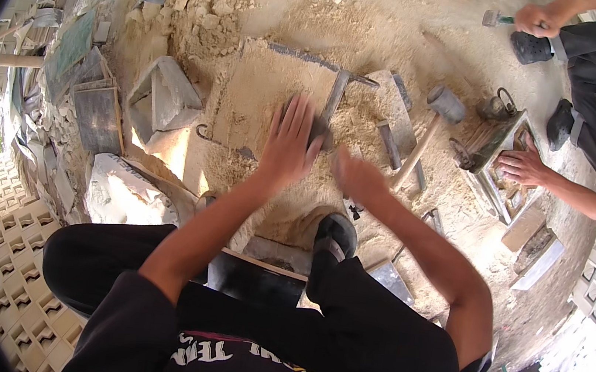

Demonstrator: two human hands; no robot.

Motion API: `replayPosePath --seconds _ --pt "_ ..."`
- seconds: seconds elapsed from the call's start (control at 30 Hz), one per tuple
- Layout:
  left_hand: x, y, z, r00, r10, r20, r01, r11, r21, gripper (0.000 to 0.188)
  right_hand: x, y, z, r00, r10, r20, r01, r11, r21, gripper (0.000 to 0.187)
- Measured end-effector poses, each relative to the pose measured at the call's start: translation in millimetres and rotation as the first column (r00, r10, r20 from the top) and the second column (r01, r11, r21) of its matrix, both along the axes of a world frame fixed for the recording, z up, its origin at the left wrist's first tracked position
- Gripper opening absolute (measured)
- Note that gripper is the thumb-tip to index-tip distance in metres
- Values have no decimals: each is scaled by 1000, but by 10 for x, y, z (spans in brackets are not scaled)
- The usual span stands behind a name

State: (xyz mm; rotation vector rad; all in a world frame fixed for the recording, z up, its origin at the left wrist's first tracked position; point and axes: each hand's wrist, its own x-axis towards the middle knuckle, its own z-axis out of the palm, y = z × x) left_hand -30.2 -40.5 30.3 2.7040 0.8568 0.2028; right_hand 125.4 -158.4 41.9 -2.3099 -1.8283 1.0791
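Observation:
My left hand (290, 140) lies with its fingers stretched out over the sand-filled mould frame (339, 94) in front of me. A dark, rounded object (320, 135) shows beside and partly under that hand; its kind is not clear. My right hand (360, 175) is just right of the frame's near corner, looking curled, but its fingers are smeared by motion and I cannot make out anything in them. Pale sand covers the frame's middle, and metal hooks (364, 81) stick out at its sides.
Right of the frame lie a mallet (446, 104) and a short dark bar (390, 144). Further right, a co-worker's hand (522, 167) reaches into a smaller box mould (491, 187); the other hand (538, 21) holds a brush. Left stands a pale angular block (164, 95). Sand heaps lie beyond.

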Motion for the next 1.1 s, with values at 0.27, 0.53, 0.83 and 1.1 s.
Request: replayPosePath --seconds 0.27,0.53,0.83,1.1 --pt "408 475 380 995 25 98 -20 999 -49 63 454 482 576 997 -70 30 68 994 81 36" --pt "-210 -198 125 1000 -13 -3 13 998 -59 75 -70 -159 28 993 -31 -111 35 999 35 38" --pt "101 627 256 994 -16 112 12 1000 28 65 215 607 475 999 -39 -16 40 992 118 40" --pt "-800 -338 159 996 -8 -88 -9 981 -195 74 -510 -255 73 985 16 -174 -6 998 61 37"
